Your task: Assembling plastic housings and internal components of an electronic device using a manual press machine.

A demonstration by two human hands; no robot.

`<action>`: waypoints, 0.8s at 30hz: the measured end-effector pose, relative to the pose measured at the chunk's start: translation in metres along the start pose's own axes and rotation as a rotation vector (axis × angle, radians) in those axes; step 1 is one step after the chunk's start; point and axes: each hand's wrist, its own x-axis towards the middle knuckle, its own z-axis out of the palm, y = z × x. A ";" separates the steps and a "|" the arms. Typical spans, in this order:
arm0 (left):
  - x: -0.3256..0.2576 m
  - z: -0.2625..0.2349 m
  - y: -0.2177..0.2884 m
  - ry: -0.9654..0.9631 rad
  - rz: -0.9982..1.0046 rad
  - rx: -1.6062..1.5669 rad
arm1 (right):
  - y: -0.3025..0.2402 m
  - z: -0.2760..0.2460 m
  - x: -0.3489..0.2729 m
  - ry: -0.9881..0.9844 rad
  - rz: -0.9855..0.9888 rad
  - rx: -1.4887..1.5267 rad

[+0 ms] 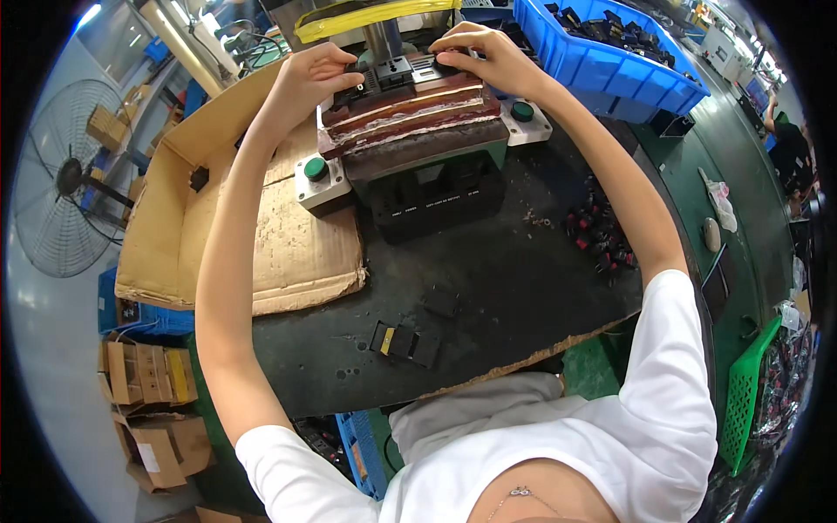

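Observation:
Both hands are raised at the far side of the bench, at a press with a metal ram (382, 42). At the left of the black fixture (394, 73) under the ram, my left hand (317, 77) is closed, its thumb and fingers pinching the edge of a black plastic piece. My right hand (486, 57) closes over a dark piece on the fixture's right side; its fingers partly hide that piece. Below them sits a worn brown layered pad (410, 122) on the machine's dark base (440, 202). A green button (316, 169) is on the left, another green button (522, 112) on the right.
A cut-open cardboard box (305, 248) lies left of the machine. Black plastic pieces (405, 343) rest on the near bench, and small red-and-black parts (602, 231) are heaped at right. A blue bin (610, 74) of black parts stands far right, beside a green conveyor (741, 196).

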 end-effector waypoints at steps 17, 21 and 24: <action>-0.004 -0.005 -0.002 0.020 0.103 0.190 | -0.002 -0.002 0.004 -0.123 0.197 0.059; 0.003 -0.009 0.004 -0.039 0.174 0.282 | -0.007 -0.011 0.011 -0.280 0.318 0.103; 0.009 -0.003 0.016 -0.106 0.110 0.436 | 0.011 -0.009 0.008 -0.203 0.227 0.108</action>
